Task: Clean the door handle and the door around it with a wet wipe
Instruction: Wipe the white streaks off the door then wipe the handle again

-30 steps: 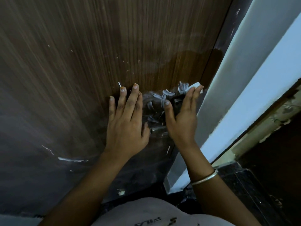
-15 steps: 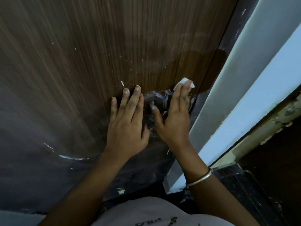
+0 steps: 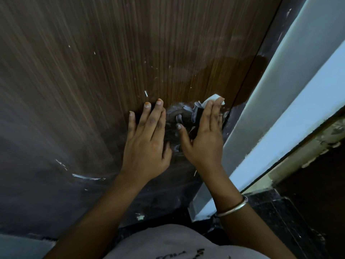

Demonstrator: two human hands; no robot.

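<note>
The brown wood-grain door (image 3: pixel 112 71) fills the view. My left hand (image 3: pixel 145 144) lies flat on it, fingers spread, empty, just left of the handle. The metal door handle (image 3: pixel 183 116) shows dimly between my two hands, with glints and white smears around it. My right hand (image 3: pixel 203 139) presses a white wet wipe (image 3: pixel 211 99) flat against the door beside the handle; only a corner of the wipe shows past my fingertips. A darker wet patch (image 3: pixel 233 71) spreads on the door above my right hand.
A pale door frame (image 3: pixel 280 109) runs diagonally along the door's right edge, close to my right hand. Dark tiled floor (image 3: pixel 291 221) lies at lower right. White paint flecks and a streak (image 3: pixel 85 176) mark the door at lower left.
My right hand with the wipe slid left and up from the door's edge onto the handle area, then held there. My left hand stayed in place.
</note>
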